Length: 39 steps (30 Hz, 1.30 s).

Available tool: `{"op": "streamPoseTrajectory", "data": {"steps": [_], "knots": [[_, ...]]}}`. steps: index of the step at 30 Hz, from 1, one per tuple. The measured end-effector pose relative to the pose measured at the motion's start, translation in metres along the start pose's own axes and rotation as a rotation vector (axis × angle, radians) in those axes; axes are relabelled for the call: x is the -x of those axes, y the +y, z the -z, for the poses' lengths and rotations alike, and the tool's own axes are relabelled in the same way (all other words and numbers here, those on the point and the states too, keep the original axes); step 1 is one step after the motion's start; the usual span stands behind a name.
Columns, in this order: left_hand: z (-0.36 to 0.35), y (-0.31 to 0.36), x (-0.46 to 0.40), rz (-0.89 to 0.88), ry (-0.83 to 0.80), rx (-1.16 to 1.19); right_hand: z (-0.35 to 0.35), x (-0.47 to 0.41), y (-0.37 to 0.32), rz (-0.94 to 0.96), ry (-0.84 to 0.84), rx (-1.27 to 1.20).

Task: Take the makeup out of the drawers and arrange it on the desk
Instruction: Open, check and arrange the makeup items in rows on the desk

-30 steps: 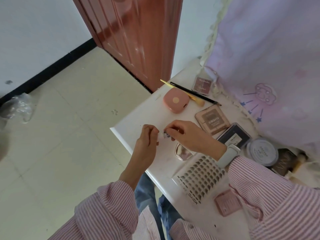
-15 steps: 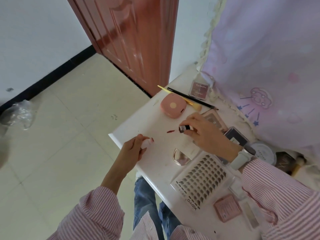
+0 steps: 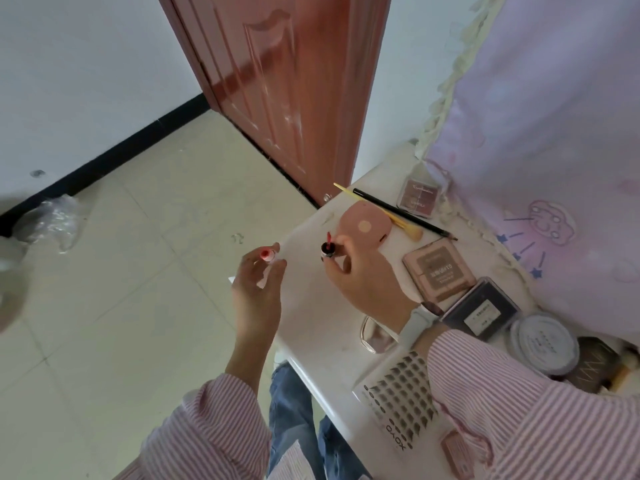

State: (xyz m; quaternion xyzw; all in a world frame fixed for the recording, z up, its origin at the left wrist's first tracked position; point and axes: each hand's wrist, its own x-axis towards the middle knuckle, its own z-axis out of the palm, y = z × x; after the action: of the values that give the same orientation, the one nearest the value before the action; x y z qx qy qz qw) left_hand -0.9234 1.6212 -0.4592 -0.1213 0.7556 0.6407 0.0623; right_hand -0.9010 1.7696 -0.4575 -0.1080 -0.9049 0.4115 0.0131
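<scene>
My left hand (image 3: 258, 289) holds a small clear lip-gloss tube (image 3: 268, 255) upright at the desk's left edge, its red opening facing up. My right hand (image 3: 363, 275) pinches the tube's cap (image 3: 327, 250) over the white desk (image 3: 311, 327), with the red wand tip pointing up. Laid out on the desk are a round pink compact (image 3: 363, 226), a yellow brush (image 3: 398, 221), a black pencil (image 3: 403, 214), two brown palettes (image 3: 439, 270) (image 3: 418, 198), a black case (image 3: 483, 313) and a round white jar (image 3: 543, 344).
A false-lash card (image 3: 401, 393) and a small mirror compact (image 3: 375, 336) lie near the desk's front edge, partly under my right sleeve. A lilac curtain (image 3: 554, 133) hangs at the right. A red door (image 3: 287, 81) stands behind. Tiled floor lies to the left.
The cap with its wand has come out of the tube. My left hand moved left with the tube and turned it upright. My right hand lifted the cap away toward the pink compact.
</scene>
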Motion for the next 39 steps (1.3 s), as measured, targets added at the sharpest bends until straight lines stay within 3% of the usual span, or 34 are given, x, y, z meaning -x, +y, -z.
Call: {"op": "streamPoseTrajectory", "data": {"steps": [4, 8, 17, 22, 24, 27, 31, 33, 39], "knots": [[-0.002, -0.008, -0.013, -0.064, 0.091, -0.320, -0.020, -0.013, -0.005, 0.092, 0.034, 0.045], [-0.006, -0.024, -0.015, -0.160, 0.119, -0.483, -0.033, -0.019, -0.007, 0.118, 0.003, 0.090], [-0.006, -0.045, -0.013, -0.371, 0.147, -0.590, -0.039, -0.019, 0.001, 0.168, 0.001, 0.200], [-0.005, -0.051, -0.009, -0.408, 0.138, -0.651, -0.030, -0.015, 0.004, 0.137, -0.104, 0.180], [-0.003, -0.053, -0.007, -0.414, 0.137, -0.676, -0.020, -0.011, 0.007, 0.225, 0.040, 0.208], [-0.003, -0.058, -0.001, -0.418, 0.152, -0.738, -0.001, -0.020, 0.017, 0.315, 0.249, 0.456], [-0.002, -0.062, 0.005, -0.438, 0.156, -0.800, 0.013, -0.035, 0.028, 0.100, 0.124, 0.796], [0.000, -0.064, 0.008, -0.451, 0.149, -0.820, 0.011, -0.036, 0.031, 0.084, 0.058, 0.877], [0.010, -0.063, 0.016, -0.462, 0.147, -0.709, 0.016, -0.025, 0.024, 0.088, 0.039, 0.694]]}}
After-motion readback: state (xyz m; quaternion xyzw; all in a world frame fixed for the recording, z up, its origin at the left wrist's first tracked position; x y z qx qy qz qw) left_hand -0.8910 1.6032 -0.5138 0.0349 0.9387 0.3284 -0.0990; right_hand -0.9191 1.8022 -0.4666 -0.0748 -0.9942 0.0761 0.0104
